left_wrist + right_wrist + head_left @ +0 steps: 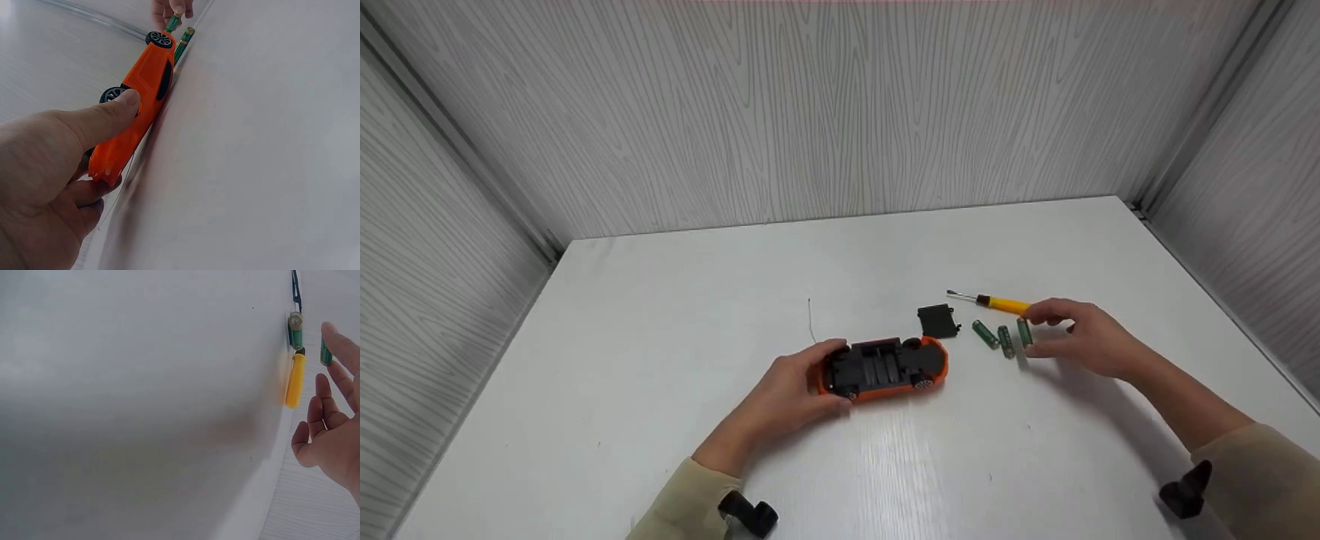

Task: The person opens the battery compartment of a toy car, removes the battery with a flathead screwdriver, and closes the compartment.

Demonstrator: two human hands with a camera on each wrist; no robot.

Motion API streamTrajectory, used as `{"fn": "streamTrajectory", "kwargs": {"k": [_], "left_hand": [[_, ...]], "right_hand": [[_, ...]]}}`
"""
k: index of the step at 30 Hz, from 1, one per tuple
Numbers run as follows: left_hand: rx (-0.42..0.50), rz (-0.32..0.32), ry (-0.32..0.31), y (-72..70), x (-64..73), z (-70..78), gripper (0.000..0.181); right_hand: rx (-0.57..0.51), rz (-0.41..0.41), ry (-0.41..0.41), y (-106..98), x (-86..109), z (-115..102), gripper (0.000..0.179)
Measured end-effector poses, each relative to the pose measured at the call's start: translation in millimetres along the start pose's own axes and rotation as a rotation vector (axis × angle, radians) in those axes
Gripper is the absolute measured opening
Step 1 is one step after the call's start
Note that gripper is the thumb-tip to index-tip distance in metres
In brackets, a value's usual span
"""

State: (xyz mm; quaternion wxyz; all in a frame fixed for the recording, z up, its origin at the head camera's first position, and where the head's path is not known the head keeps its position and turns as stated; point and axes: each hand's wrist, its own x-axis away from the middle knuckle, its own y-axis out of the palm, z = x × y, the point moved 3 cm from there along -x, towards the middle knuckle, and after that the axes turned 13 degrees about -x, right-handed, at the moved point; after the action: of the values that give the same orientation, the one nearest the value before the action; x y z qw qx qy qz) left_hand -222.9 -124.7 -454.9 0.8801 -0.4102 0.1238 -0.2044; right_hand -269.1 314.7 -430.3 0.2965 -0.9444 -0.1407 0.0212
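An orange toy car (885, 371) lies wheels up, its dark underside showing an open battery compartment (880, 367) with bare slots. My left hand (795, 394) grips its left end, thumb along the near side. In the left wrist view the thumb presses on the orange body (147, 76) beside a wheel. My right hand (1091, 341) pinches a green battery (1024, 331) between thumb and finger; the right wrist view shows this battery (325, 353) lifted off the table. Two more green batteries (985, 334) lie just left of it.
A black battery cover (937, 321) lies beyond the car's right end. Behind the batteries is a screwdriver with a yellow handle (1006, 304). From the car's left end a thin wire antenna (811, 319) sticks out. Grey wood-grain panels (840, 112) wall the white table (675, 315).
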Motion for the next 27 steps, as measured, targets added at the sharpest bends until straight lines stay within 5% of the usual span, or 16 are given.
{"fn": "streamTrajectory", "kwargs": {"k": [27], "left_hand": [[-0.006,0.003,0.007,0.2,0.7,2.0,0.081]], "right_hand": [[0.03,-0.038,0.075,11.6,-1.6,14.3,0.061]]}}
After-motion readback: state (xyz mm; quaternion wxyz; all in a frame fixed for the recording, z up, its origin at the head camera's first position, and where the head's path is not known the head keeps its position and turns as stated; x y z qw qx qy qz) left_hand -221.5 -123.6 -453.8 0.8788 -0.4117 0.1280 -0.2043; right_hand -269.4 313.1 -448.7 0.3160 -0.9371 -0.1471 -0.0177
